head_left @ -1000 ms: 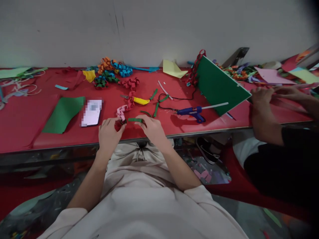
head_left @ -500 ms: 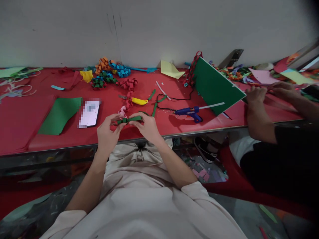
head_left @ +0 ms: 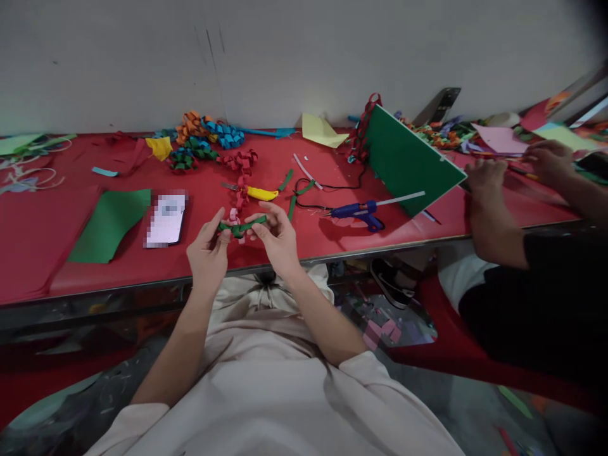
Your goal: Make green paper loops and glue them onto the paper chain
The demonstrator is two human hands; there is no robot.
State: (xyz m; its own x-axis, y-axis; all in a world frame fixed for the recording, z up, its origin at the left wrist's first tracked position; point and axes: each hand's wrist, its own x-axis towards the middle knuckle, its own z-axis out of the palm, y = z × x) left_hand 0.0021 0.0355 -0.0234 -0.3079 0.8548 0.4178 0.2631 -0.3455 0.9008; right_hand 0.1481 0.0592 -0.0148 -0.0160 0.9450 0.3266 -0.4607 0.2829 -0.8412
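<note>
Between my two hands a green paper strip (head_left: 244, 227) is held near the table's front edge. My left hand (head_left: 209, 250) pinches its left end, and my right hand (head_left: 275, 237) grips the right end between thumb and fingers. Just behind the strip lies a paper chain, with pink links (head_left: 234, 216) closest and red links (head_left: 241, 163) farther back. A yellow-handled cutter (head_left: 262, 193) rests by the chain, beside loose green strips (head_left: 285, 180). To the right of my right hand lies a blue glue gun (head_left: 356, 212) with a white glue stick in it.
A phone (head_left: 166, 218) and a green paper sheet (head_left: 108, 225) lie at left on the red table (head_left: 199, 183). Multicoloured paper chains (head_left: 204, 136) are heaped at the back. A green board (head_left: 411, 158) leans at right, near a co-worker's hands (head_left: 487, 174).
My right hand has turned and lifted slightly, so the green strip now shows more of its length. The camera view has shifted a little. The co-worker's right-side hand has moved.
</note>
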